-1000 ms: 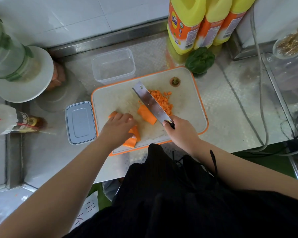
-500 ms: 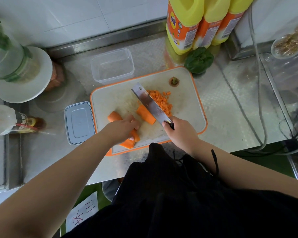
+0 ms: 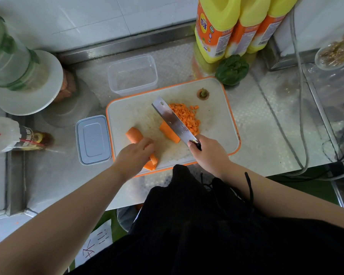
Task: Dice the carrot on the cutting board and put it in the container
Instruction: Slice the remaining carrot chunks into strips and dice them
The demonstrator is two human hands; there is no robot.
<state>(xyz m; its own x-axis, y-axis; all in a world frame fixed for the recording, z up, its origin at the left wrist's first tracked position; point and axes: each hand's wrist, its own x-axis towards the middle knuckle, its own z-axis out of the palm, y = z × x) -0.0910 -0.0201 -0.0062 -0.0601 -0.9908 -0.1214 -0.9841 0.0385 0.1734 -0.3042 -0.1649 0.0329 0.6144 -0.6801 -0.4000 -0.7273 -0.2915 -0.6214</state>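
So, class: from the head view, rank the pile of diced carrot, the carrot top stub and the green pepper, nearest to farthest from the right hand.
1. Pile of diced carrot, just beyond the right hand.
2. Carrot top stub, board's far corner.
3. Green pepper, off the board, by the bottles.

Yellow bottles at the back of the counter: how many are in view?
3, in a tight row against the wall behind the cutting board: left bottle, middle bottle, right bottle. More could be hidden behind them.
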